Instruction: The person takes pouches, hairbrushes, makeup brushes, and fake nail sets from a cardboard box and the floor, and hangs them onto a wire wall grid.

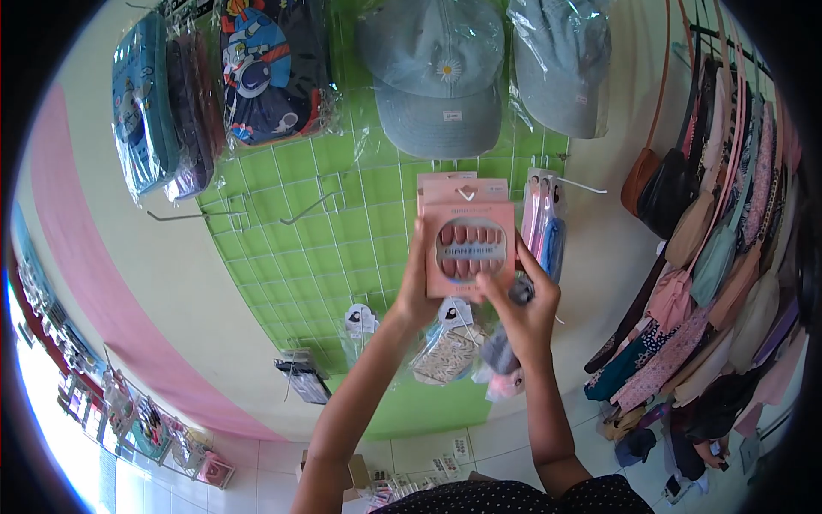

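Observation:
A pink box of press-on nails [470,281] with an oval window is at the hook on the green-backed wire grid. Its hang tab is at the end of the hook, and similar boxes [425,182] show behind it. My left hand [416,291] grips the box along its left side, fingers mostly hidden behind. On the other side, my right hand [529,315] holds the lower right edge, thumb against the front. Just right of the box hang slim plastic packets [539,210].
Bagged caps [441,94] and astronaut-print pouches [274,73] hang above. Bare metal hooks [308,208] jut out at left. Below are packaged items [447,353]. Bags and scarves [685,300] hang at right. Goods and a cardboard box [353,476] sit on the tiled floor.

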A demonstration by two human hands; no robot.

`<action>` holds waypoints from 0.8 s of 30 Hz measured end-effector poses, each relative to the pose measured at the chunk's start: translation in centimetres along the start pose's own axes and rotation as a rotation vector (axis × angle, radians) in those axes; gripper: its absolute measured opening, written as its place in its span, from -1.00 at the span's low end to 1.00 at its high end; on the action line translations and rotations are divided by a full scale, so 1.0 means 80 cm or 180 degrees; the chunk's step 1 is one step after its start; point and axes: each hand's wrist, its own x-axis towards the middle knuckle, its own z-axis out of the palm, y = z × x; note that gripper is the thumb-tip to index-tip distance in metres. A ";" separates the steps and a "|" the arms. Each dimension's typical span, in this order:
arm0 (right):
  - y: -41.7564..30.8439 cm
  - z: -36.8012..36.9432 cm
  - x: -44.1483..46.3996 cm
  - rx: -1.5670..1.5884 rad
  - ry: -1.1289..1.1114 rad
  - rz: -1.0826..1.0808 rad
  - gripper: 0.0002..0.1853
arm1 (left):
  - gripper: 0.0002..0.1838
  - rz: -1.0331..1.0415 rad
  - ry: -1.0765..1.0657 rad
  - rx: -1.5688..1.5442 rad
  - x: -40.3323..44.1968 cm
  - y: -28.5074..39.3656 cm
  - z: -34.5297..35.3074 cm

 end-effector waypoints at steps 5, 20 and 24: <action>0.085 0.024 0.027 -0.0189 0.0229 0.0031 -0.52 | -0.38 0.0181 0.0400 0.1377 0.063 -0.024 -0.060; 0.133 0.011 0.008 -0.0566 0.0087 -0.0107 -0.64 | -0.47 0.0781 0.2698 0.4879 -0.014 -0.026 -0.061; 0.059 -0.023 -0.096 -0.0367 -0.0981 0.0144 -0.72 | -0.80 0.0699 0.2994 0.4459 -0.196 -0.142 -0.070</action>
